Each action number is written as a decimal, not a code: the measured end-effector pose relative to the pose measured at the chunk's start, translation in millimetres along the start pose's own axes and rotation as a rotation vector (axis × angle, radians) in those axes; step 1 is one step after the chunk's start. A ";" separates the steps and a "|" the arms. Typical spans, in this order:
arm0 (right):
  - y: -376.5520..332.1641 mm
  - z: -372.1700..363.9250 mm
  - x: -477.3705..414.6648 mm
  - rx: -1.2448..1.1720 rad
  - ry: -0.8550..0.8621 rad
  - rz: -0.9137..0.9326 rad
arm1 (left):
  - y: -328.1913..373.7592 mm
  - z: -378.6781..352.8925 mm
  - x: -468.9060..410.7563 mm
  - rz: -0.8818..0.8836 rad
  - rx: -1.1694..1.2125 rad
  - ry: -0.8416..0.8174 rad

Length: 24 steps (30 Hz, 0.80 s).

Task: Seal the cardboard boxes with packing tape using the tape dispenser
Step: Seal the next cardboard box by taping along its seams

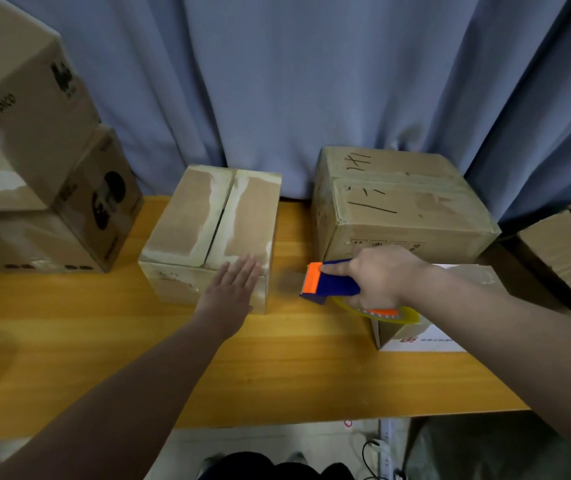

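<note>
Flat left hand (234,289) steadies the box (213,233); right hand (379,275) grips the tape dispenser (332,284). I should start low on its front, following the seam.

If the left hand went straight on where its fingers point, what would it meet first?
The middle cardboard box. The left hand, fingers straight, points at its near top edge by the right corner; it may touch there, depth is unclear.
</note>
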State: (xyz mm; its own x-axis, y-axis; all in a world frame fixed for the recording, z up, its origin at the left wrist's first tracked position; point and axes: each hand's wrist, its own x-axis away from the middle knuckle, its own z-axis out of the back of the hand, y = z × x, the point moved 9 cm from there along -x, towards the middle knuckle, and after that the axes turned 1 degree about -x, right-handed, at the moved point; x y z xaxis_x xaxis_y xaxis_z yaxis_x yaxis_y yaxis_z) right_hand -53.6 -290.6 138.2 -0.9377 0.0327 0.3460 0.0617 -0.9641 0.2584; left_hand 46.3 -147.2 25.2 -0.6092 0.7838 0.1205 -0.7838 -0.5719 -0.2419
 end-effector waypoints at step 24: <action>28.8 -12.6 37.7 0.074 -0.075 0.036 | 11.7 10.2 -21.1 0.084 0.067 0.002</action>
State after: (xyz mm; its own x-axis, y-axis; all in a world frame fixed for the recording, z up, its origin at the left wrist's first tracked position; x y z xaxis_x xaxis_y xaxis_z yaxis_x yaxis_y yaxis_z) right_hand -91.5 -320.4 147.3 -0.9062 0.0206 0.4224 0.1230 -0.9428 0.3097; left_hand 48.7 -172.9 29.7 -0.6731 0.7326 0.1009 -0.7362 -0.6507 -0.1863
